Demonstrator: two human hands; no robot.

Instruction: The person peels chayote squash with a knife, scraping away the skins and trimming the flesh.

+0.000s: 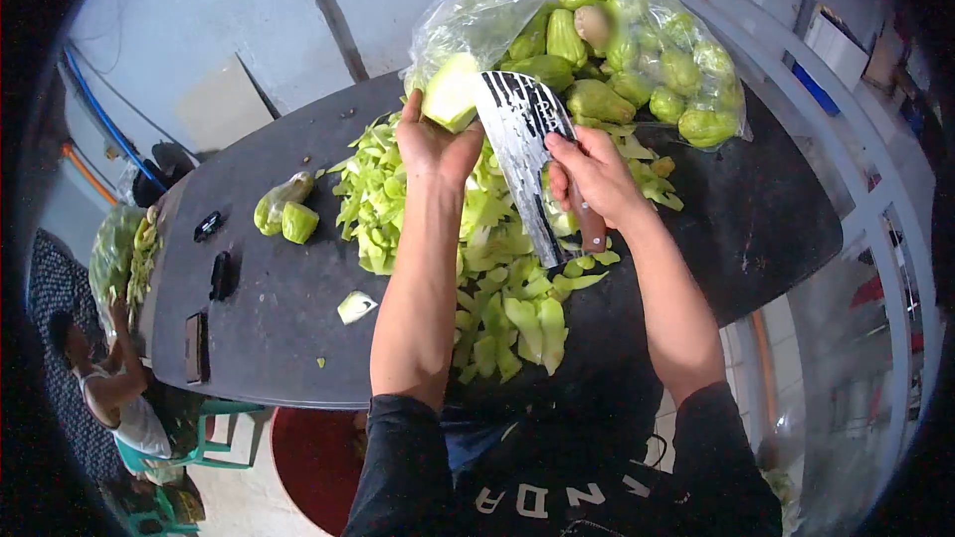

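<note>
Fingers wrapped round it from below, my left hand (438, 146) holds a pale, peeled chayote (454, 89) over the table. My right hand (600, 177) grips the wooden handle of a cleaver (525, 144). The broad blade is streaked with wet white residue, and its upper end is right at the chayote. Beneath both hands spreads a heap of green peelings (373, 204). Behind them lies a clear plastic bag (438, 25) full of unpeeled green chayotes (601, 99). A cut chayote piece (356, 307) lies left of my left forearm.
On the black table (269, 338) are more chayote pieces (288, 209), small black objects (220, 275) and a dark rectangular item (196, 348). Below its front edge stands a red tub (316, 457). Another person (117, 393) sits at far left. A white railing (846, 109) runs along the right.
</note>
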